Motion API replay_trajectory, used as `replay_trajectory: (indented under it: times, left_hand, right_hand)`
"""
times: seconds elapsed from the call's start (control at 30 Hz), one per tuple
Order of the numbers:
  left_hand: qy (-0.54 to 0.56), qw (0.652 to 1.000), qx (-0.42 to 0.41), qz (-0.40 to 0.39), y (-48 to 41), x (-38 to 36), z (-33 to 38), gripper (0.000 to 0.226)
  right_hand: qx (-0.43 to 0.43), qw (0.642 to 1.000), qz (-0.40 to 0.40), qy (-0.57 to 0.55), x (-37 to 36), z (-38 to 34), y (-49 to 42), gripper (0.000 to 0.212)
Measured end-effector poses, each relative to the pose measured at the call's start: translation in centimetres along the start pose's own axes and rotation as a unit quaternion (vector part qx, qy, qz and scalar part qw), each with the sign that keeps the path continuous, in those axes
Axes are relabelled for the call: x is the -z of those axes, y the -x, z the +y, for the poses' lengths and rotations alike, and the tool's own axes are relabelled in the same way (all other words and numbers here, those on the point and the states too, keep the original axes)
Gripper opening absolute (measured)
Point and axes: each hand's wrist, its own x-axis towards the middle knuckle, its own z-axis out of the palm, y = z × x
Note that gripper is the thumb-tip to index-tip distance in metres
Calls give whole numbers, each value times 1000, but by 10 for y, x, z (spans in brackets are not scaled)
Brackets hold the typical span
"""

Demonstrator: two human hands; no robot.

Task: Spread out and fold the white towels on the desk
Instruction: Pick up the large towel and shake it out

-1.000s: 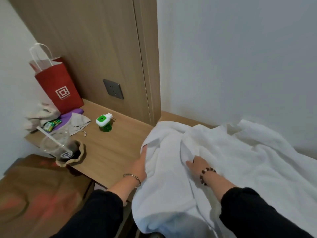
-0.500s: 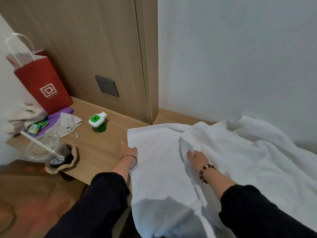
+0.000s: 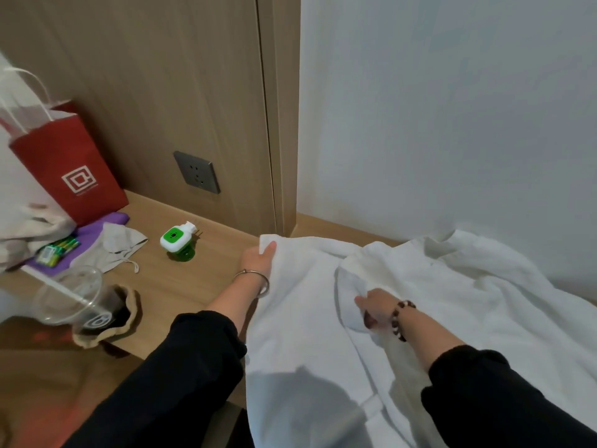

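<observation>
- Left hand (image 3: 258,258): thumb and fingers closed on the far left corner of the white towel (image 3: 300,318), pinning it near the back of the desk (image 3: 181,282). A metal bangle sits on the wrist.
- Right hand (image 3: 374,307): fingers pinched round a raised fold in the middle of the same cloth. A beaded bracelet sits on the wrist.
- White towel, position: draped over the right part of the desk, with its near edge hanging off the front. The left portion is fairly flat; the right portion is heaped in wrinkles against the wall (image 3: 452,108). Whether the heap is a second towel cannot be told.
- Handling, judged: soft, limp and light. It holds no shape, so it sags wherever unsupported. Not fragile, and the weave should give the fingers good purchase.
- Hold points, judged: corners and hemmed edges, one per hand, pulled apart to flatten; a mid-cloth pinch only bunches it.
- Nearby: green plug-in device (image 3: 176,239), just left of the held corner; red paper bag (image 3: 69,169) and plastic cup (image 3: 72,300), well apart.
</observation>
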Motion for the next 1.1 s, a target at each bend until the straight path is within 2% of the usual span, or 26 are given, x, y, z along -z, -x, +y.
replay_trajectory:
  times: [0.03, 0.07, 0.13, 0.17, 0.2, 0.27, 0.3, 0.33, 0.43, 0.5, 0.57, 0.67, 0.77, 0.83, 0.9, 0.97, 1.03, 1.1]
  left_hand:
    - [-23, 999, -22, -7, 11, -2, 11, 39]
    - [-37, 998, -40, -13, 23, -5, 20, 43]
    - [-33, 997, -68, -15, 46, -7, 34, 45]
    - [-25, 996, -85, -11, 57, -6, 39, 43]
    - [-15, 994, -104, -8, 66, -4, 42, 36]
    - [-12, 991, -131, -13, 83, -1, 46, 12]
    - [-22, 990, -136, -16, 91, 0, 46, 9]
    - [-35, 990, -137, -22, 99, 1, 45, 9]
    - [-36, 989, -137, -48, 119, 3, 40, 30]
    - [-12, 989, -123, -81, 131, 4, 39, 36]
    - [7, 988, -100, -114, 140, 7, 38, 32]
    - [53, 982, -55, -172, 149, 11, 35, 28]
    - [78, 975, -36, -204, 156, 13, 31, 27]
    - [89, 972, -35, -216, 159, 14, 32, 25]
    - [88, 969, -43, -227, 163, 15, 34, 21]
    - [96, 969, -45, -223, 166, 16, 35, 27]
    - [96, 976, -55, -190, 166, 16, 34, 32]
    - [74, 984, -80, -142, 165, 16, 33, 30]
  right_hand:
    - [29, 998, 48, -42, 13, -11, 4, 31]
    - [72, 984, 131, -100, 25, -23, 10, 34]
    - [173, 901, 356, -176, 40, -46, 28, 43]
    - [204, 872, 409, -177, 42, -54, 37, 43]
    - [221, 873, 405, -160, 41, -59, 43, 42]
    - [191, 937, 278, -87, 30, -59, 48, 39]
    - [162, 958, 229, -57, 23, -55, 47, 38]
    - [156, 961, 224, -42, 18, -52, 48, 39]
    - [214, 933, 285, -49, 7, -50, 62, 45]
    - [295, 919, 262, -26, -2, -47, 73, 41]
    - [341, 918, 196, -52, -6, -43, 79, 26]
    - [321, 933, 101, -128, 5, -37, 84, 27]
    - [321, 927, 106, -161, 11, -35, 86, 22]
    - [317, 922, 100, -197, 13, -38, 90, 32]
    - [344, 918, 121, -153, 13, -41, 91, 37]
    - [377, 909, 161, -81, 15, -42, 92, 22]
    - [405, 894, 187, -34, 21, -45, 93, 4]
    - [426, 887, 177, 13, 29, -47, 95, 7]
